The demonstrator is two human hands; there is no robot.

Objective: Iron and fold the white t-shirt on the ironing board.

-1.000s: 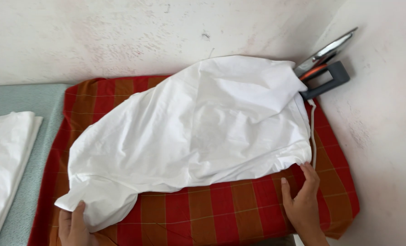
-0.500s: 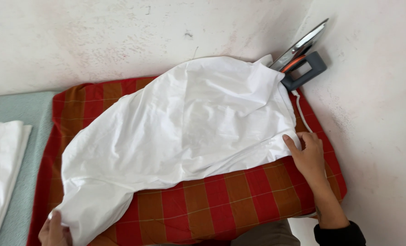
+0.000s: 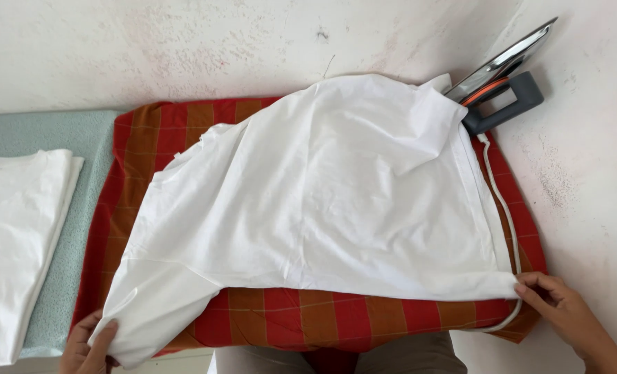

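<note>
A white garment (image 3: pixel 322 201) is spread across the red checked cloth (image 3: pixel 364 320) covering the surface. Its near left corner is gripped by the left hand (image 3: pixel 90 343), fingers closed over the fabric. Its near right corner is pinched by the right hand (image 3: pixel 565 315) (just beside a white cord (image 3: pixel 508 228)). An iron (image 3: pixel 500 79) stands at the far right corner; folded white clothes (image 3: pixel 14 242) lie at the left edge.

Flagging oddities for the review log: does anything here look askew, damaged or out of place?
The white garment lies crooked and wrinkled across the red checked cloth, its sleeve end hanging off the near edge at the left hand. The iron's white cord runs beside the hem the right hand pinches. Nothing looks damaged.
</note>
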